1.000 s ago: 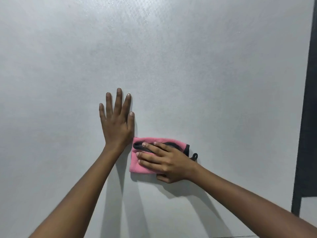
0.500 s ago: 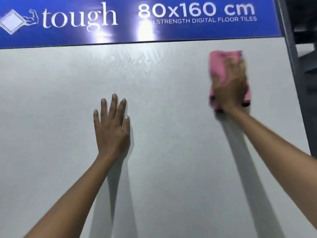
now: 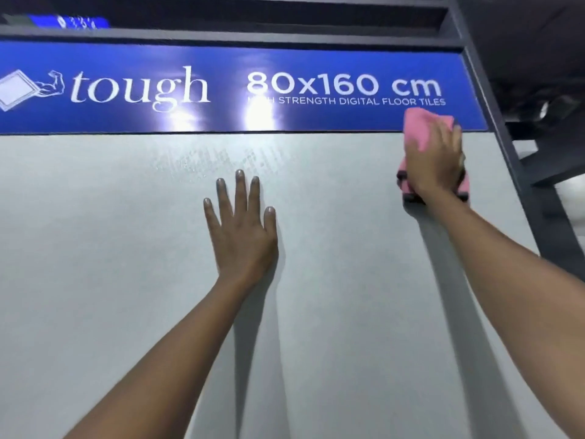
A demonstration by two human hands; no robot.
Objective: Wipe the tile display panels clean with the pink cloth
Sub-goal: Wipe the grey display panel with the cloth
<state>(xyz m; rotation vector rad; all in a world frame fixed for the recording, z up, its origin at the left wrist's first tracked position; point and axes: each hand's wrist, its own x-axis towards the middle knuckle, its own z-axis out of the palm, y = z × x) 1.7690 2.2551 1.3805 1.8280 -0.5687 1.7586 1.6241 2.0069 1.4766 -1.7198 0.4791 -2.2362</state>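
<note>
Cloth: the pink cloth (image 3: pixel 419 134) sits under the right hand (image 3: pixel 435 163), pressed to the top right corner of the grey panel (image 3: pixel 348 280), its upper edge lapping onto the blue sign (image 3: pixel 221 90) above.
Right hand: spread flat over the cloth, fingers pointing up and pressing it to the panel; pink shows above the fingertips and below the wrist.
Left hand: the left hand (image 3: pixel 242 229) lies flat on the panel, fingers straight and spread, holding nothing, well apart from the cloth.
Handling: the cloth looks soft, light and folded; I judge it would bunch or slip if pinched at an edge, so a flat palm over its middle suits it best.
Frame: a dark frame (image 3: pixel 493 122) stands just beside the right hand.
</note>
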